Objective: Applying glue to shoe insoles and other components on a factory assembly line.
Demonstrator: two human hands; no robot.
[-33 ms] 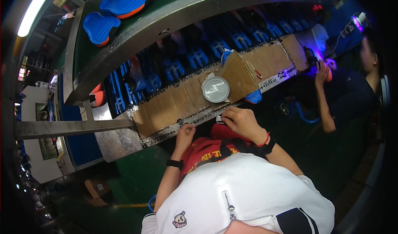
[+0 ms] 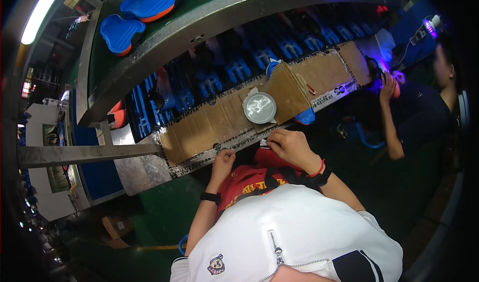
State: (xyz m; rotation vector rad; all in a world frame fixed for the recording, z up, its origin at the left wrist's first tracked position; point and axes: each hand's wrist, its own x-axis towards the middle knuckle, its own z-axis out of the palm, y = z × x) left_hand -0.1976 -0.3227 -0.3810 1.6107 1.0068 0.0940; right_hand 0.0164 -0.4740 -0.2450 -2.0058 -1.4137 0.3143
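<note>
1. Cardboard sheet (image 2: 234, 117) covers bench edge; round white dish (image 2: 259, 107) sits on it.
2. Right hand (image 2: 292, 147) pinches small white piece (image 2: 265, 143) nr edge.
3. Left hand (image 2: 223, 162) curled, grip unclear.
4. Red item (image 2: 249, 179) in lap, btwn arms.

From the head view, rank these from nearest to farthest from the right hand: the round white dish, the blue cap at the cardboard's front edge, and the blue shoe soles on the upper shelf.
1. Round white dish: just above the right hand, on the cardboard.
2. Blue cap: up and to the right; nearly as close as the dish.
3. Blue shoe soles: far up-left on the green shelf.
</note>
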